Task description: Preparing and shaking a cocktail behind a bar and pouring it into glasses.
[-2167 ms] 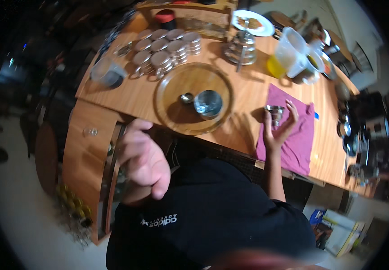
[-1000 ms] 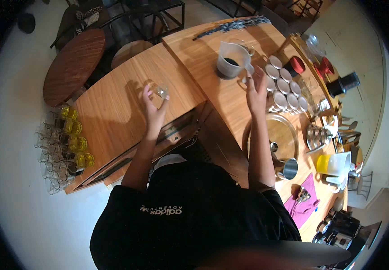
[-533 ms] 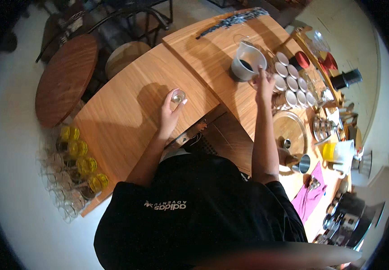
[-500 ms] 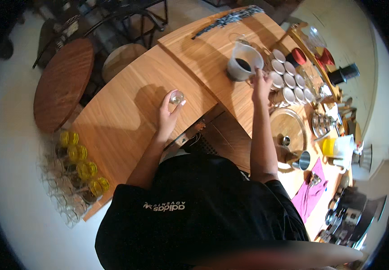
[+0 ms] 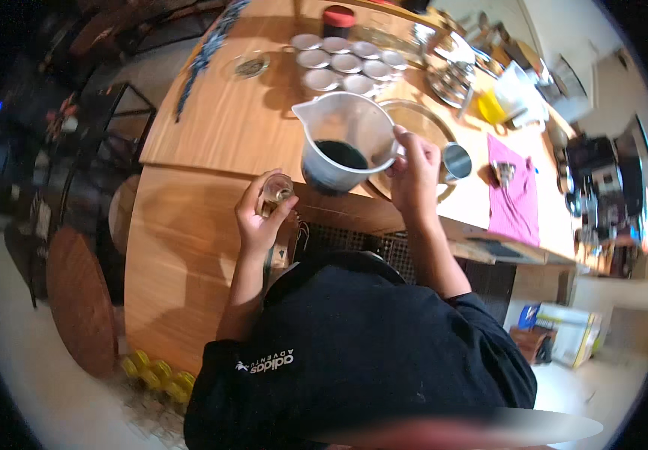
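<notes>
A large translucent plastic measuring jug [image 5: 354,120] with dark liquid [image 5: 339,154] low inside it is in front of me, its spout pointing to the left. My right hand [image 5: 416,171] is closed round the jug's handle. To the left, my left hand [image 5: 255,223] grips a small clear glass [image 5: 278,187] between fingers and thumb. The glass is just below and left of the jug, apart from it. Whether the glass holds any liquid I cannot tell.
Several pale-topped cups [image 5: 346,63] are grouped beyond the jug. Behind my right hand are a round tray [image 5: 414,112] and a metal cup [image 5: 456,160]. A pink cloth [image 5: 515,199] lies farther right. Glasses with yellow contents [image 5: 157,375] stand at lower left.
My right hand has brought the jug nearer to me and closer to the small glass. The view has turned to the right. My left hand still holds the glass.
</notes>
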The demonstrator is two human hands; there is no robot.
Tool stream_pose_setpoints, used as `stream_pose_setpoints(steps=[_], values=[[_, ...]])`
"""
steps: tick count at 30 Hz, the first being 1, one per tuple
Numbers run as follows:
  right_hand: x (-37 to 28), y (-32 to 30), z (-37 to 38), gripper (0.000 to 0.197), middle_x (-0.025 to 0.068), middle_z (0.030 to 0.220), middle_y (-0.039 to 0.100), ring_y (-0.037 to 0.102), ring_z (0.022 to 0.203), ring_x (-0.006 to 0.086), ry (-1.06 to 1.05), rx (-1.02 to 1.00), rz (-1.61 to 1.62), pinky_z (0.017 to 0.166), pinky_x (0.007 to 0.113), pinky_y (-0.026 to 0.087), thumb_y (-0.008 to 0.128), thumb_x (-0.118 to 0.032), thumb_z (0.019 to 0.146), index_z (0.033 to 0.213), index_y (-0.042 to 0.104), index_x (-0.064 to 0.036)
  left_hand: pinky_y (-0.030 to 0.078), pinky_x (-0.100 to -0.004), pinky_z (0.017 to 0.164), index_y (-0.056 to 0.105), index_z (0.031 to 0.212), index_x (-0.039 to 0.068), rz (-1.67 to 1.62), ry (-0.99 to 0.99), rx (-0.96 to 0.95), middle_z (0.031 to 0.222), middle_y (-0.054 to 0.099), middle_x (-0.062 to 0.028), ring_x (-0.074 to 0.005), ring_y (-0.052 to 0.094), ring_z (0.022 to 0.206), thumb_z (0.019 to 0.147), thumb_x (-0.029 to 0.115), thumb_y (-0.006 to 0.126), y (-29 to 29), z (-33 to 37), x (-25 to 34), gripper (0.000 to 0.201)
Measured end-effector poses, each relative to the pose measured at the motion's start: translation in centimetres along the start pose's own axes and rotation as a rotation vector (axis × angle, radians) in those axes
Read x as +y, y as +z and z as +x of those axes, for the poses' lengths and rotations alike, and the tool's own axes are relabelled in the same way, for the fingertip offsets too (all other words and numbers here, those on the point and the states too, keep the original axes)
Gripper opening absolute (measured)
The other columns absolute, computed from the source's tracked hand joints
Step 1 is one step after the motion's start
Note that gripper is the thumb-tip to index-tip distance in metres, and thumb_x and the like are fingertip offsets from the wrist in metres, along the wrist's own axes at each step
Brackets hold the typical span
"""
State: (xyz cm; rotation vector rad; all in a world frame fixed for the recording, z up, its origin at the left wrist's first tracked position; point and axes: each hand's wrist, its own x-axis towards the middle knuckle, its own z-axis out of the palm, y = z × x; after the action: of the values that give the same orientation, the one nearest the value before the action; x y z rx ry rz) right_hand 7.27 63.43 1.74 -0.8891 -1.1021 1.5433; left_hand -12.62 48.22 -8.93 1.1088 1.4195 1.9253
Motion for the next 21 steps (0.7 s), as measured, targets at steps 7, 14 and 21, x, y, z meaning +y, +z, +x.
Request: stream_pose_setpoints(steps=[7,14,21], values=[[-5.8,-13.7,-3.5,0.011,0.0037,0.095,0.057,0.054,0.084,0.0117,-0.235,0.215,-0.252,0.070,0.024,0.044,0.068,-0.008,0.091,0.101,0.071,-0.0056,0.054,-0.0318,0.090,0.068,0.123,-0.001,0.150,0.133,-0.387,0.108,0.073,-0.0096,-0.0167,0.069,0.100,0.081,0.015,0.088,10.2,2.9,2.7,0.049],[-12.5,-18.1,-3.1,0.023,-0.0033,0.071,0.060,0.053,0.061,0.0038,-0.317,0.394,-0.315,0.053,0.020,0.040,0.065,-0.016,0.097,0.083,0.071,0.0009,0.053,-0.0325,0.092,0.068,0.123,0.000,0.177,0.189,-0.531,0.108,0.072,-0.0080,-0.0167,0.068,0.101,0.080,0.015,0.089,19.9,5.7,3.6,0.050],[-14.7,-22.3,-0.5,0.029,-0.0073,0.069,0.052,0.043,0.064,0.0026,-0.325,0.245,-0.642,0.056,0.024,0.030,0.069,-0.015,0.097,0.074,0.063,0.0026,0.055,-0.0320,0.079,0.071,0.119,0.003,0.188,0.317,-0.561,0.105,0.075,-0.0110,-0.0227,0.071,0.093,0.073,0.010,0.091,26.0,7.2,2.6,0.050]])
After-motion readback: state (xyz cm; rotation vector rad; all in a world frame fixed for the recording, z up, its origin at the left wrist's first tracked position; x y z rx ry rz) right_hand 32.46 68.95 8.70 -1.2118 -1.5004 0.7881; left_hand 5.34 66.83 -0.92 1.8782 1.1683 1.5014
